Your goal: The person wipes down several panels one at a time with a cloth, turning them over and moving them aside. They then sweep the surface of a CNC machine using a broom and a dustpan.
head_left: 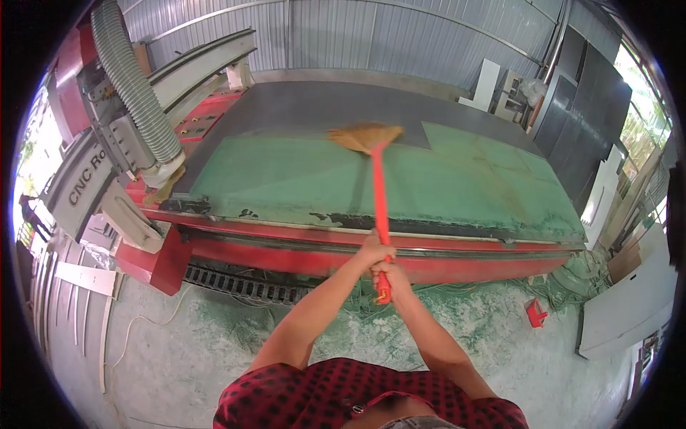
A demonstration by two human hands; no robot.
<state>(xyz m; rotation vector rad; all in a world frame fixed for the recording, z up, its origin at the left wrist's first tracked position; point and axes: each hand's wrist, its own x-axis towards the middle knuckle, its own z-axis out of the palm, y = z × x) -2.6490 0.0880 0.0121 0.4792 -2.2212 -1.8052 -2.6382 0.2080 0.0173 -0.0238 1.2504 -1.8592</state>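
Note:
Both my hands are wrapped around the red handle of a broom [379,189]. My left hand [374,249] grips higher up the handle, and just below it my right hand [393,277] is closed near the handle's end. The broom's tan bristles [366,136] spread over the far part of the machine bed, at the border between a green dusty surface [279,175] and a dark grey sheet [307,104]. Scuffed black patches and green dust show along the bed's near edge.
A CNC machine's gantry [86,171] with a ribbed grey hose [132,86] stands at the left. Below the bed's red frame [457,269] lies a black cable chain [246,284]. A small red object [536,313] and loose cables are on the dusty floor. Panels [629,304] lean at the right.

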